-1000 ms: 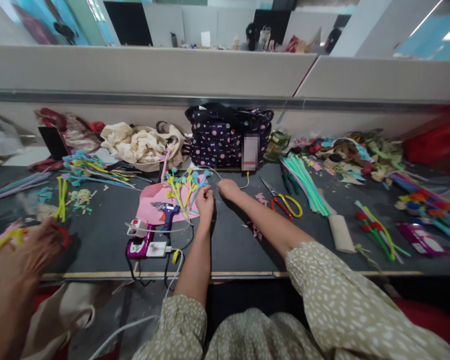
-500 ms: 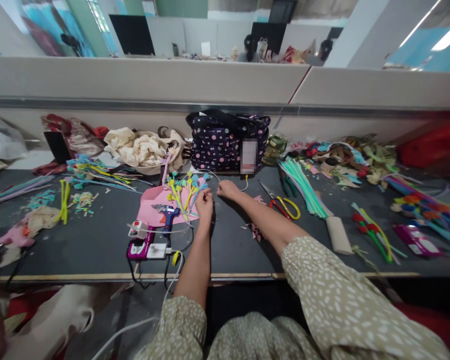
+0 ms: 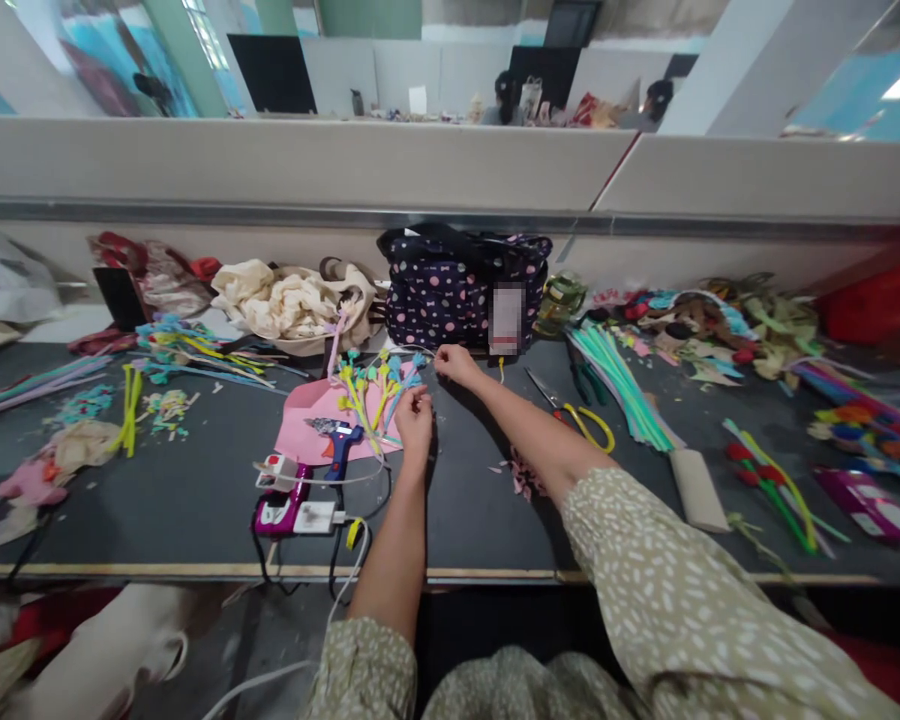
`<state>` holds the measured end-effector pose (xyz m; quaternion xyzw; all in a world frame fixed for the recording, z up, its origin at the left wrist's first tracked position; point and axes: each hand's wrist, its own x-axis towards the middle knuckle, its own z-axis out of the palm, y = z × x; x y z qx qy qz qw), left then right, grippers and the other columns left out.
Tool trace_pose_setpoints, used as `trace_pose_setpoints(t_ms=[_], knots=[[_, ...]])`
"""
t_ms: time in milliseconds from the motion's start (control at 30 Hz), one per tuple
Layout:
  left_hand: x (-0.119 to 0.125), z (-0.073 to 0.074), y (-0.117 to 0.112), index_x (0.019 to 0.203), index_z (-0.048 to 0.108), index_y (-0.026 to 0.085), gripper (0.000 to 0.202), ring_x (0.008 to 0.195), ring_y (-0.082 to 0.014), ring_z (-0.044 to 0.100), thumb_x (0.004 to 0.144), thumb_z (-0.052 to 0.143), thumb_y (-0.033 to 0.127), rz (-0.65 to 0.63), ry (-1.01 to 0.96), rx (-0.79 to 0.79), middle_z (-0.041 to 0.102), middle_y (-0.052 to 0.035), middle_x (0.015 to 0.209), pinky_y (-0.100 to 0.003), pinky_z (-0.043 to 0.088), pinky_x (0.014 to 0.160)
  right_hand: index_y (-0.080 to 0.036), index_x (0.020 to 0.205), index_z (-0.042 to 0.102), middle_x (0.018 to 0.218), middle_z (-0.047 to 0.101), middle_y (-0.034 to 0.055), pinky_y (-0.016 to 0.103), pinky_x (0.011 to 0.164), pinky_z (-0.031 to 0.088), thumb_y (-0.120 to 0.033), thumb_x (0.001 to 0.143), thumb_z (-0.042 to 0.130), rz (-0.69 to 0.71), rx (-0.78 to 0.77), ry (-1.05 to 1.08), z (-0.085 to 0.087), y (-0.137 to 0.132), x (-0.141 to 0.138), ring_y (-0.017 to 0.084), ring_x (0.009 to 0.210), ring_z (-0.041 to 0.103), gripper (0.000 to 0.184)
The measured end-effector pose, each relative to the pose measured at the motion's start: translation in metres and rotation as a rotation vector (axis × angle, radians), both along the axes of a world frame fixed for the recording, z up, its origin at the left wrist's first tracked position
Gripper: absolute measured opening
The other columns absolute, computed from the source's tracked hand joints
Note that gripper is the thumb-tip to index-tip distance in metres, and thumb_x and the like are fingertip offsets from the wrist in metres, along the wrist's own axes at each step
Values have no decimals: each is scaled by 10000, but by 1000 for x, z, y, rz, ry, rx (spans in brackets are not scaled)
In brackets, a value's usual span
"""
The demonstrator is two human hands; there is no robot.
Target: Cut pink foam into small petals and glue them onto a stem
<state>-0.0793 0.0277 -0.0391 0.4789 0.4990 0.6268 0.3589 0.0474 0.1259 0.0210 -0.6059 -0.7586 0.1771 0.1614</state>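
Observation:
My left hand point(image 3: 415, 415), fingers curled together, is at the right edge of a pink sheet point(image 3: 300, 415). Beside its fingertips lies a bunch of yellow and blue pipe-cleaner flowers point(image 3: 371, 390). My right hand point(image 3: 457, 367) is closed too, just in front of the dark patterned bag point(image 3: 442, 300), with its fingertips near a thin white cable point(image 3: 420, 349). Whatever either hand holds is too small or hidden to make out. A blue glue gun point(image 3: 339, 445) rests on the pink sheet, left of my left hand.
A purple power strip point(image 3: 274, 515) with plugs sits near the front edge. Scissors point(image 3: 585, 425) and turquoise pipe cleaners point(image 3: 622, 385) lie right of my right forearm, with pink scraps point(image 3: 526, 475) beneath it. A cloth bundle point(image 3: 285, 300) and green jar point(image 3: 560, 300) stand at the back.
My right hand has shifted slightly away from me and to the left, toward the cable. My left hand has stayed beside the flowers. The whole view has shifted a little.

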Motion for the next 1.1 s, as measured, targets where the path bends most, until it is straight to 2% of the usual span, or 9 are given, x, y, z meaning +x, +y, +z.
trace_pose_setpoints(t_ms=[100, 233, 300, 400, 467, 667, 833, 967, 1100], knots=[[1, 2, -1, 971, 639, 195, 228, 546, -114, 497, 796, 565, 321, 5, -9, -26, 562, -4, 708, -254, 416, 534, -146, 1042, 644, 1034, 669, 70, 299, 818, 491, -247, 899, 520, 30, 26, -68, 0, 11, -13, 173, 937, 619, 214], [1, 4, -3, 967, 628, 189, 228, 479, -90, 446, 800, 564, 331, -8, -40, -53, 544, 12, 680, -227, 375, 460, -181, 1201, 539, 1204, 563, 79, 420, 847, 514, -371, 902, 556, 72, 10, -168, -3, 18, -23, 198, 1010, 586, 354], [1, 6, -4, 967, 629, 189, 228, 482, -90, 449, 803, 558, 330, -8, -38, -56, 549, 8, 685, -226, 377, 453, -172, 1183, 555, 1198, 567, 89, 405, 851, 508, -354, 904, 553, 97, 11, -204, -6, 17, -23, 200, 1010, 585, 332], [0, 8, -5, 969, 633, 190, 231, 498, -97, 466, 805, 552, 330, -1, -27, -61, 561, 1, 689, -232, 393, 470, -134, 992, 659, 1117, 607, 121, 319, 854, 464, -229, 910, 510, 154, 25, -233, -12, 7, -14, 205, 1012, 580, 195], [0, 8, -5, 968, 633, 188, 234, 493, -98, 470, 799, 558, 331, 2, -35, -74, 564, 2, 685, -235, 395, 470, -134, 898, 690, 1079, 624, 119, 281, 847, 430, -157, 893, 472, 200, 40, -238, -15, -5, -4, 208, 1028, 567, 219], [1, 9, -3, 938, 622, 162, 238, 485, -85, 488, 749, 580, 299, -32, -144, -144, 581, -8, 719, -220, 401, 435, -171, 963, 701, 1077, 646, 79, 240, 798, 405, -150, 862, 461, 267, 55, -224, -18, -29, 16, 177, 965, 571, 261], [-1, 9, 0, 968, 608, 148, 328, 619, -96, 598, 643, 626, 190, -146, -394, -268, 612, -61, 928, -209, 462, 483, -190, 982, 711, 983, 696, 72, 228, 753, 403, -170, 842, 502, 212, 39, -216, -6, -21, 13, 175, 898, 607, 252], [-5, 14, 3, 1041, 608, 187, 461, 744, -121, 638, 588, 690, 159, -213, -596, -251, 585, -74, 1104, -211, 489, 550, -171, 1035, 701, 961, 712, 86, 230, 720, 407, -248, 838, 565, 144, 34, -215, 2, -18, 14, 182, 858, 626, 251], [-7, 19, 6, 1045, 613, 195, 484, 798, -137, 641, 579, 744, 162, -210, -715, -249, 597, -64, 1057, -222, 499, 615, -184, 1116, 673, 1043, 697, 79, 224, 753, 405, -284, 858, 563, 134, 64, -215, 0, -21, 15, 179, 931, 613, 297]])
